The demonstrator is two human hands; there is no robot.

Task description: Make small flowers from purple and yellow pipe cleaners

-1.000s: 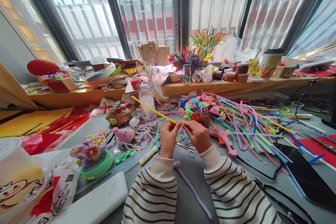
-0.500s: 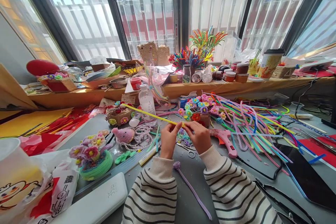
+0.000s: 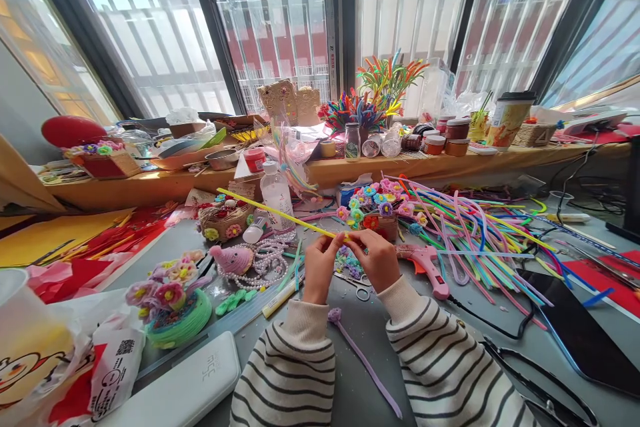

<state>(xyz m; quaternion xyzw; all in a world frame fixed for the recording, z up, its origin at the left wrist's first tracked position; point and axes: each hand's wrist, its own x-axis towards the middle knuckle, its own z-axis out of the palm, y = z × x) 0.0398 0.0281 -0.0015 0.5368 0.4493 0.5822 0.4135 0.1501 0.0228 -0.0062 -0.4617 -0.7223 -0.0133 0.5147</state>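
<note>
A yellow pipe cleaner point(image 3: 273, 211) runs up to the left from between my two hands. Its near end is pinched by my left hand point(image 3: 320, 267), thumb and forefinger closed on it. My right hand point(image 3: 375, 259) grips the same end close beside, fingertips almost meeting the left ones. Below the hands a purple pipe cleaner point(image 3: 367, 368) with a curled, fluffy head lies on the grey table between my forearms. Small scissors point(image 3: 361, 291) rest just behind, partly hidden by my right hand.
A pink glue gun point(image 3: 431, 271) with a black cord lies to the right, before a heap of coloured pipe cleaners point(image 3: 480, 233). At left are a green pot of fuzzy flowers point(image 3: 180, 320), a white power bank point(image 3: 185, 380) and bead strings point(image 3: 267, 265). A black phone point(image 3: 585, 333) lies far right.
The view has shifted slightly. The pipe cleaner's free end sits a little higher and further left; both hands keep their pinch on it.
</note>
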